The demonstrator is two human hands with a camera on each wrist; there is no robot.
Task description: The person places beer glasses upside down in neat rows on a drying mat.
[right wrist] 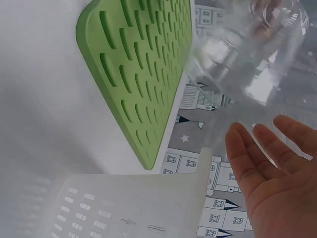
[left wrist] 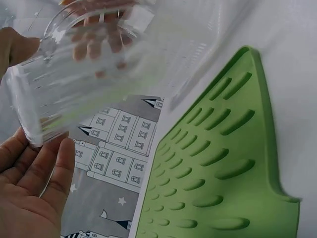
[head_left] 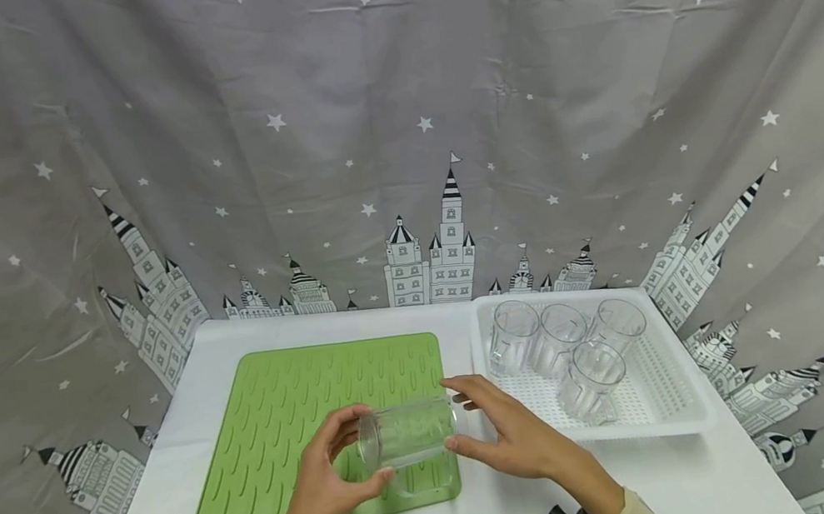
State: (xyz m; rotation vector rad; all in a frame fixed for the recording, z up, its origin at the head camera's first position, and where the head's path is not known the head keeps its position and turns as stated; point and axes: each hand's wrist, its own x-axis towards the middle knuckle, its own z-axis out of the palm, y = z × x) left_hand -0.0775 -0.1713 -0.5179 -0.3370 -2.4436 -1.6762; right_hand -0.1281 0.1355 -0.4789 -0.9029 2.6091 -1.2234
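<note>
Four glasses (head_left: 590,389) sit in a white basket (head_left: 649,430) on the white table (head_left: 501,503), before a grey castle-print curtain (head_left: 391,58). I see the left hand (head_left: 326,484) pinching another glass (head_left: 416,434), sideways above the green mat (head_left: 273,439); the right hand (head_left: 509,431) is spread by its other end, though whether its thumb touches I cannot tell. The right wrist view shows me that palm (right wrist: 285,201); the head view hides it.

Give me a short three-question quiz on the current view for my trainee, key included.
1. How many clear cylindrical glass tumblers are in the white rectangular plastic basket?
2. True or false: the clear cylindrical glass held between the left hand and right hand is upright.
3. On which side of the flat green ribbed mat is the basket, from the person's viewpoint?

Key: 1. Four. 2. False; it is sideways. 3. Right.
</note>
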